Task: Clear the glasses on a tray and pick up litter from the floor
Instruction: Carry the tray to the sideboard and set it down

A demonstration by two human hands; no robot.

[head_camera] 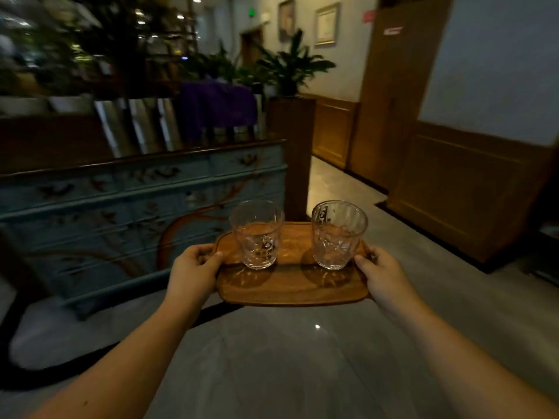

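Observation:
I carry a wooden tray [290, 290] level in front of me, above the grey floor. My left hand [193, 272] grips its left end, thumb on top. At the tray's right end, my right hand [382, 275] holds on the same way. Two clear, empty-looking glasses stand upright on the tray: the left glass [257, 234] and the right glass [338, 234], a hand's width apart. I see no litter on the floor in this view.
A blue painted sideboard [136, 207] runs along the left, with plants and a purple cloth [217, 108] on top. A wooden pillar [298, 152] stands at its end. Wood-panelled wall and doors [453, 176] line the right. A tiled corridor [329, 182] leads ahead between them.

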